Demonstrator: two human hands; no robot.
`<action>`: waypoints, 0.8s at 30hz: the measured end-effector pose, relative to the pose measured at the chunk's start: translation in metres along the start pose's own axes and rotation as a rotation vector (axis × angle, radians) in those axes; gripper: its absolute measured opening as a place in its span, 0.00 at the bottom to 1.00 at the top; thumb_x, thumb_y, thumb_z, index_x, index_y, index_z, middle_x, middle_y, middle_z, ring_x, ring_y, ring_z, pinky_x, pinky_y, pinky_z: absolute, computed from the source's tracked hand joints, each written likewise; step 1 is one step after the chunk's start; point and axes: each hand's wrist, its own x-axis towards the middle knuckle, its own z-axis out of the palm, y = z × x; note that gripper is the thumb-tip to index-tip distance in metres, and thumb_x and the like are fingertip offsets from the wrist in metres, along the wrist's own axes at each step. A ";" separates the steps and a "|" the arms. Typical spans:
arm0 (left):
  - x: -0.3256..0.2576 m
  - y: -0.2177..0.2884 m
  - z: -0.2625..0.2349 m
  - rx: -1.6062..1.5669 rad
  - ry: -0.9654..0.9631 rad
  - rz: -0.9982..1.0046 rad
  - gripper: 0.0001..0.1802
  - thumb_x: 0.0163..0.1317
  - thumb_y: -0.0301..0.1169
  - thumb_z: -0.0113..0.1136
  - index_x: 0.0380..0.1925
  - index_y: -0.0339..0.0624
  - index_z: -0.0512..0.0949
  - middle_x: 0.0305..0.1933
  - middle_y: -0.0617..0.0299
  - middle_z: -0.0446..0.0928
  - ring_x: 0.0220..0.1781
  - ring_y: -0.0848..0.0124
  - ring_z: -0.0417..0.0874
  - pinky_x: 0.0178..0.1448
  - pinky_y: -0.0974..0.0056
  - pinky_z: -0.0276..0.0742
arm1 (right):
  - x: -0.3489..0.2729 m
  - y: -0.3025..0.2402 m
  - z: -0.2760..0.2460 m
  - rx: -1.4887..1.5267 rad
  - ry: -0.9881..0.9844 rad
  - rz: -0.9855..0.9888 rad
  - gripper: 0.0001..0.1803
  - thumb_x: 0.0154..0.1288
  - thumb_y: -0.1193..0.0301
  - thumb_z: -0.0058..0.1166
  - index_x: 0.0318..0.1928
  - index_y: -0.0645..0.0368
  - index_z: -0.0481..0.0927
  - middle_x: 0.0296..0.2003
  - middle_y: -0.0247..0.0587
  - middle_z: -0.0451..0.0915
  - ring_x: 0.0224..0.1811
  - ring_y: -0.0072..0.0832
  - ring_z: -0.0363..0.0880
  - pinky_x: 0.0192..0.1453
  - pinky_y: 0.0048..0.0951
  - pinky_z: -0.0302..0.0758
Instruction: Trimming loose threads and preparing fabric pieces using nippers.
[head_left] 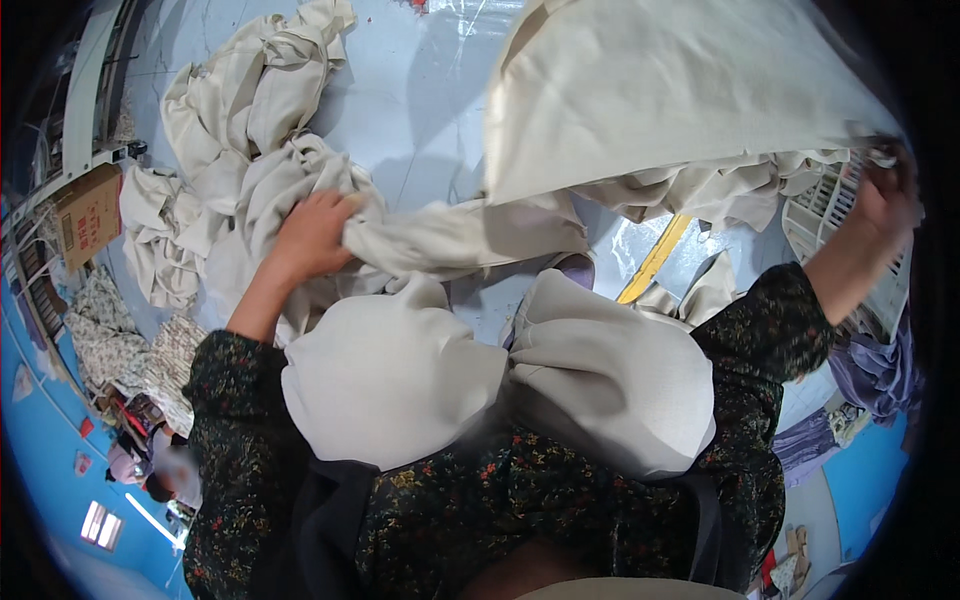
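Note:
My left hand (315, 235) is closed on a bunched strip of cream cloth (265, 190) that lies in heavy folds at the left. At the far right, my right hand (882, 200), slightly blurred, pinches the corner of a wide cream fabric panel (660, 95). That panel is spread taut toward the upper middle, its near edge almost straight. A twisted length of cream cloth (470, 235) runs from beside my left hand toward the middle. More pale cloth (395, 375) covers both my knees.
A white plastic crate (825, 205) stands under my right forearm, with purple cloth (875, 370) beside it. A yellow strip (655, 260) crosses the shiny pale floor (400, 100). At the left are a cardboard box (90, 217) and patterned fabric (120, 350). Another person (175, 470) is farther off.

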 end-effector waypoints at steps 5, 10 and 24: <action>0.056 0.022 0.042 -0.039 -0.062 0.214 0.14 0.58 0.25 0.58 0.45 0.43 0.77 0.42 0.56 0.80 0.53 0.55 0.79 0.59 0.51 0.64 | -0.051 0.090 -0.010 -0.092 -0.191 0.349 0.13 0.75 0.65 0.54 0.48 0.61 0.83 0.37 0.34 0.84 0.23 0.10 0.60 0.24 0.14 0.53; 0.024 0.015 0.030 -0.187 0.107 0.216 0.16 0.52 0.16 0.57 0.42 0.42 0.78 0.41 0.57 0.79 0.51 0.58 0.78 0.60 0.54 0.62 | -0.268 0.110 0.049 -0.574 -0.613 0.303 0.26 0.75 0.47 0.42 0.38 0.53 0.84 0.20 0.23 0.66 0.21 0.13 0.59 0.26 0.19 0.54; -0.002 0.041 0.020 -0.009 0.082 0.276 0.15 0.53 0.17 0.56 0.40 0.44 0.80 0.38 0.60 0.78 0.50 0.61 0.78 0.68 0.54 0.61 | -0.384 0.282 0.055 -0.506 -1.029 0.796 0.24 0.73 0.50 0.52 0.30 0.58 0.82 0.22 0.28 0.74 0.22 0.14 0.62 0.28 0.20 0.59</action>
